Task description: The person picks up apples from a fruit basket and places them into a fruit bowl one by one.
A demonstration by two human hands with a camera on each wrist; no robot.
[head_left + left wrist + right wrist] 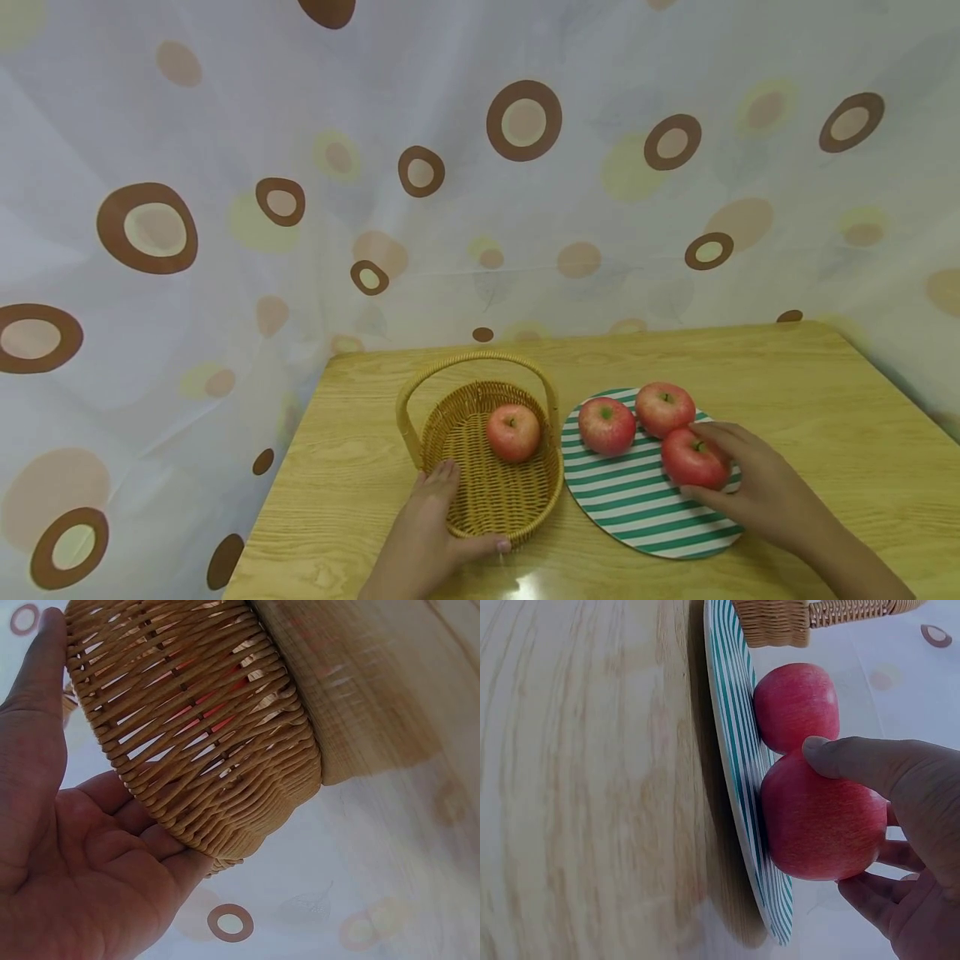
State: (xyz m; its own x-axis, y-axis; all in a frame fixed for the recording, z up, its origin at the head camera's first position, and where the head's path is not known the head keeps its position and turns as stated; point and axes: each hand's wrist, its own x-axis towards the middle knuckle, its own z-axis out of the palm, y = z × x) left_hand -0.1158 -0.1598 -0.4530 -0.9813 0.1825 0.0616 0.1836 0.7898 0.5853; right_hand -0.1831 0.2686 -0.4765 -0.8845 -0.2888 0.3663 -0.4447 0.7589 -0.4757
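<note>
My right hand (772,492) grips a red apple (692,460) between thumb and fingers at the right side of the round green-and-white striped plate (652,512). In the right wrist view the gripped apple (821,821) is against or very near the plate. Two more apples lie on the plate, one at the left (606,427) and one at the back (665,409). My left hand (431,521) holds the near left rim of a wicker basket (491,492), fingers over the edge and thumb along it. Inside the basket sits one apple (513,433).
The basket's arched handle (480,357) rises over its back part. Basket and plate stand close side by side on a wooden table (322,500). A white curtain (450,208) with brown and yellow spots hangs behind and at the sides.
</note>
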